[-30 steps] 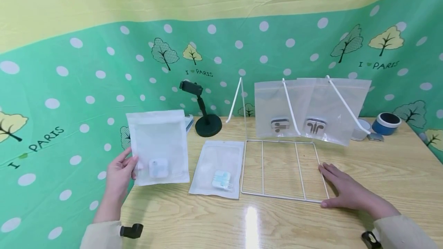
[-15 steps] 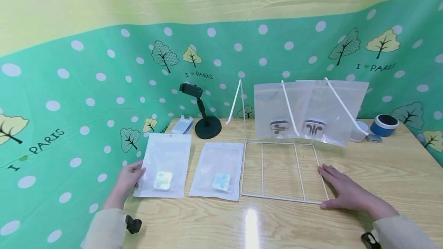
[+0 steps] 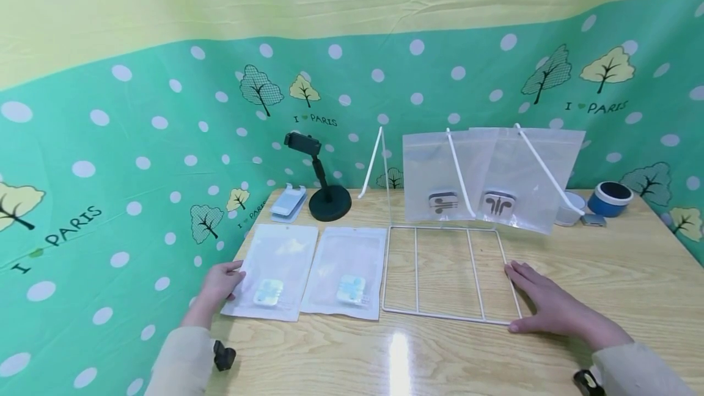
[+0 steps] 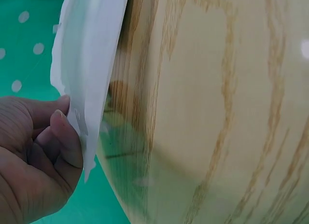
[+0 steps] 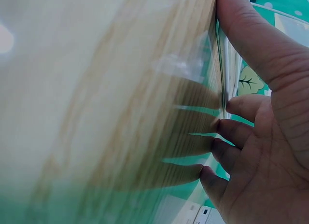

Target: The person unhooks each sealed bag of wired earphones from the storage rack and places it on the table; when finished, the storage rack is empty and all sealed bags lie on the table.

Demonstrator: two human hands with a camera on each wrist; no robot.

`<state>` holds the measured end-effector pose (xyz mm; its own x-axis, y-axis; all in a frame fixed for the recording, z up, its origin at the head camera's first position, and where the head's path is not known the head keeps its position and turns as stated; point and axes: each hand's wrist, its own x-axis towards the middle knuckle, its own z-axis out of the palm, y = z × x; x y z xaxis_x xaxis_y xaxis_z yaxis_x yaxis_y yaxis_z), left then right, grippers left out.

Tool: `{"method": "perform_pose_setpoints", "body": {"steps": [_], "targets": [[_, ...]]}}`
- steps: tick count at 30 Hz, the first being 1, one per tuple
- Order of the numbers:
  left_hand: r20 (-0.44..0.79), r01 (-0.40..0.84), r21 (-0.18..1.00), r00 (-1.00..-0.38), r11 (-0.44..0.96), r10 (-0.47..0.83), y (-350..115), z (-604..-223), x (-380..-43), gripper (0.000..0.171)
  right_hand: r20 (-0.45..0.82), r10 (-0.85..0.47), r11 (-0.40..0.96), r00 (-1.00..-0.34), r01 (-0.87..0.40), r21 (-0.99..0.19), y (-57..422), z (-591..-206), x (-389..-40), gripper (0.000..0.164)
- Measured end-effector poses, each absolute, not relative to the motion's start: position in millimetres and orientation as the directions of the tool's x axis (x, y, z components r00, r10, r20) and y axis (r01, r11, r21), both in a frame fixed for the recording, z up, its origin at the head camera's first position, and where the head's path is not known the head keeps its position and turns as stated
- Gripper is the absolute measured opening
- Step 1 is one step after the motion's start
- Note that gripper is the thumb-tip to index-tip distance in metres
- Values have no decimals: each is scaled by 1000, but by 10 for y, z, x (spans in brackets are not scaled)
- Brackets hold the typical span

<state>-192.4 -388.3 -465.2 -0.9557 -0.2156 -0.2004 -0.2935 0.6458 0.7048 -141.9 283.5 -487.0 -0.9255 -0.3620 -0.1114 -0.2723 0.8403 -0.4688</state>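
Apparently I'm placing the leftmost flat white plastic pouch (image 3: pixel 283 261), left grip (image 3: pixel 219 285) pinching its edge; release should follow, right grip (image 3: pixel 547 305) spread against the white wire rack (image 3: pixel 416 271).

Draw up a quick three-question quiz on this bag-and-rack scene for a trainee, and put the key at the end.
1. How many bags hang from the arms of the white wire rack?
2. True or false: the right hand is gripping a hanging bag.
3. What does the left hand hold?
A) The black stand
B) The edge of the leftmost bag
C) The blue-and-white jar

Key:
1. Two; the arm on the left carries none.
2. False; it touches the side of the rack's base.
3. B.
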Motion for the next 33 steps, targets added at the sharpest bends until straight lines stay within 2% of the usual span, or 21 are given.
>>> {"method": "perform_pose_setpoints", "body": {"steps": [12, 15, 19, 22, 27, 33], "targets": [[-169, -322, 626, -945, 710, -280, -3753, -4544, -1896, 50, -115, -353, 845, -928, -264, -464, 2823, -4866, -1419, 121], [-104, -290, 575, -953, 765, -284, -3713, -4513, -1872, 48, -119, -353, 845, -928, -262, -466, 2822, -4861, -1417, 121], [35, -227, 442, -963, 868, -269, -3567, -4450, -1840, 43, -125, -355, 844, -927, -260, -468, 2825, -4860, -1414, 121], [114, -165, 398, -967, 902, -227, -3333, -4362, -1820, 41, -129, -353, 845, -927, -257, -469, 2828, -4857, -1411, 121], [206, 20, 464, -975, 886, -86, -2809, -4249, -1800, 42, -126, -353, 846, -927, -259, -466, 2832, -4855, -1410, 120], [201, 220, 552, -971, 804, 127, -2196, -4268, -1741, 47, -116, -359, 841, -926, -267, -470, 2817, -4846, -1401, 120]]}}
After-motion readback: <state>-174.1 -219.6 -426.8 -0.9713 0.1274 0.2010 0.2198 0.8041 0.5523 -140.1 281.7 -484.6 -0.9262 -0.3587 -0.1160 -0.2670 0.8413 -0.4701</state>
